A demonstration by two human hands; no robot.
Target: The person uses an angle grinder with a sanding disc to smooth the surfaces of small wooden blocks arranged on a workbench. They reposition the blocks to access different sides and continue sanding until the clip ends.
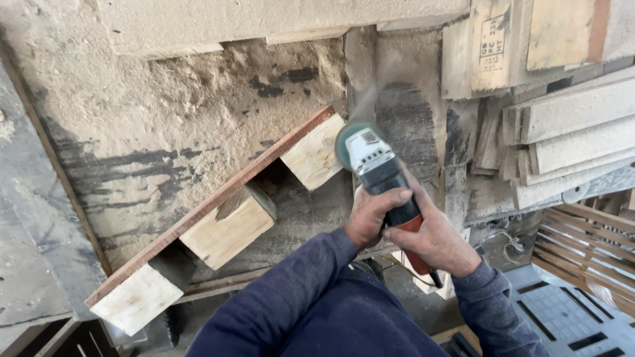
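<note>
Sawdust-covered wood forms the table (165, 125), where a pallet piece (218, 218) lies on its side: a reddish board with three pale blocks. An angle grinder (377, 165) is held in both hands, its disc touching the end block (316, 153). The left hand (370, 215) is wrapped round the body; the right hand (433, 241) is closed on the rear handle. The grinder appears heavy and rigid, best held at body and handle. Planks (569, 125) are stacked to the right.

A stack of pale wooden boards (575, 132) lies up and to the right of the hands. Below it, further right, stands a slatted wooden crate (582, 244), with a dark plastic pallet (562, 317) beneath. Sawdust (198, 86) coats the bench far above-left.
</note>
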